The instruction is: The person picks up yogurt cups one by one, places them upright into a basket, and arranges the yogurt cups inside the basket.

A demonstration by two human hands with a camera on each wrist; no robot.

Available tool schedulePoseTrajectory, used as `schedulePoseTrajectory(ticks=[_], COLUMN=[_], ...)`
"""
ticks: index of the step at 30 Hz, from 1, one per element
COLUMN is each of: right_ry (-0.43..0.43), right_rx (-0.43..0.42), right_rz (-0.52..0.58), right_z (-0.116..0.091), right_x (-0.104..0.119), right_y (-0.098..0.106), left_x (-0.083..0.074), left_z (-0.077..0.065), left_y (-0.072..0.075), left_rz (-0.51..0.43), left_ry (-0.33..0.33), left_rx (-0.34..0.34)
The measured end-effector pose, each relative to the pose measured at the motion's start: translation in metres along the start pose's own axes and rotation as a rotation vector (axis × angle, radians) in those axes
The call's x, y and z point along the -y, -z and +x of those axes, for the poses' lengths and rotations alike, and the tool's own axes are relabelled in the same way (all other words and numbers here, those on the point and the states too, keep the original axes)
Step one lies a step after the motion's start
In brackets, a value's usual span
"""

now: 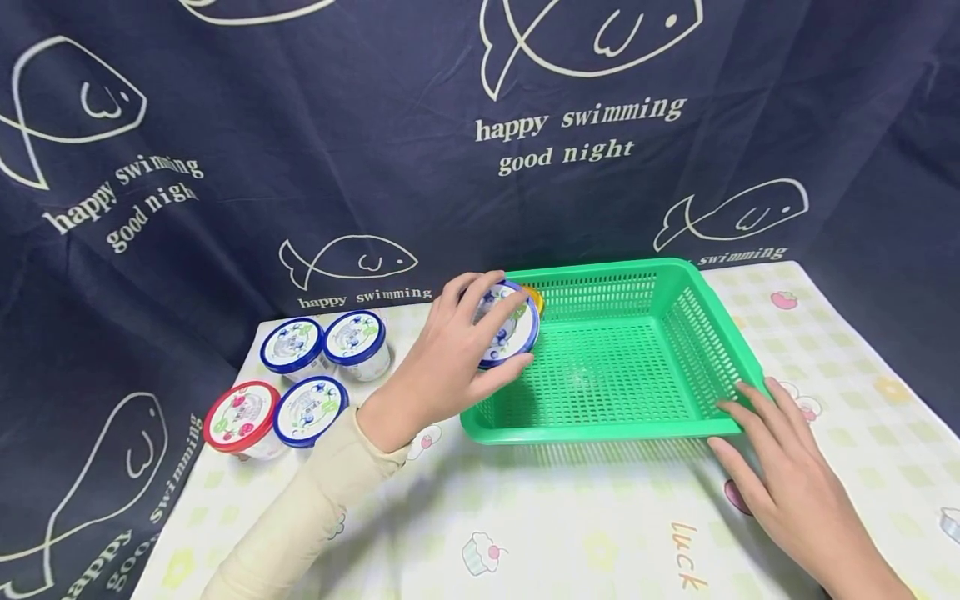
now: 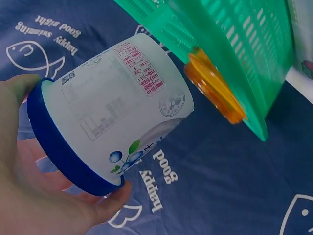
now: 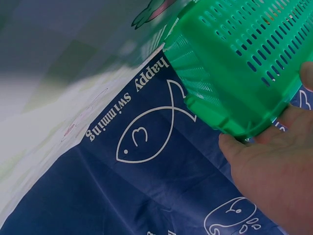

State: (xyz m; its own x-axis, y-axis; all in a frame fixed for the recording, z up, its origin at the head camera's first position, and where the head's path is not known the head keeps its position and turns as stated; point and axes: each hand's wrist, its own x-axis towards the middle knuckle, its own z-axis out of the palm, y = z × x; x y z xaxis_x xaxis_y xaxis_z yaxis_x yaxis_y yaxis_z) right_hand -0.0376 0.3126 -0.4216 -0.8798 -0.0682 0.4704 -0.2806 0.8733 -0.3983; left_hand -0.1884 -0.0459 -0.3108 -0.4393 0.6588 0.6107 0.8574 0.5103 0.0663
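Observation:
My left hand point(image 1: 457, 342) grips a white tub point(image 1: 510, 329) by its blue lid, over the left end of a green plastic basket point(image 1: 585, 435). Blueberries are printed on the tub, and in the left wrist view the tub point(image 2: 122, 98) is tilted, its base toward the basket point(image 2: 249, 44). Thumb and fingers wrap the lid's edge. At the basket's right front corner my right hand point(image 1: 787, 483) holds the rim, fingers over it and thumb outside. In the right wrist view the thumb meets the basket's rim point(image 3: 234, 129).
Left of the basket stand several similar tubs: three with blue lids point(image 1: 292, 344) and one with a red lid point(image 1: 240, 414). An orange-yellow piece point(image 2: 212, 83) shows at the basket's left rim. Behind the patterned tablecloth point(image 1: 555, 517) hangs a dark blue fish-print curtain point(image 1: 420, 167).

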Motion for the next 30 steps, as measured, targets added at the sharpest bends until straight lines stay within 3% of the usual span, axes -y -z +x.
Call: schedulePoseTrajectory(ticks=[30], right_ry=[-0.016], right_rx=[0.02], right_rz=[-0.005], right_z=[-0.001], right_x=[-0.001], right_y=[0.0], left_x=[-0.004], left_z=[-0.006], left_y=[-0.03], left_rz=[0.021], left_ry=[-0.038], left_rx=[0.116])
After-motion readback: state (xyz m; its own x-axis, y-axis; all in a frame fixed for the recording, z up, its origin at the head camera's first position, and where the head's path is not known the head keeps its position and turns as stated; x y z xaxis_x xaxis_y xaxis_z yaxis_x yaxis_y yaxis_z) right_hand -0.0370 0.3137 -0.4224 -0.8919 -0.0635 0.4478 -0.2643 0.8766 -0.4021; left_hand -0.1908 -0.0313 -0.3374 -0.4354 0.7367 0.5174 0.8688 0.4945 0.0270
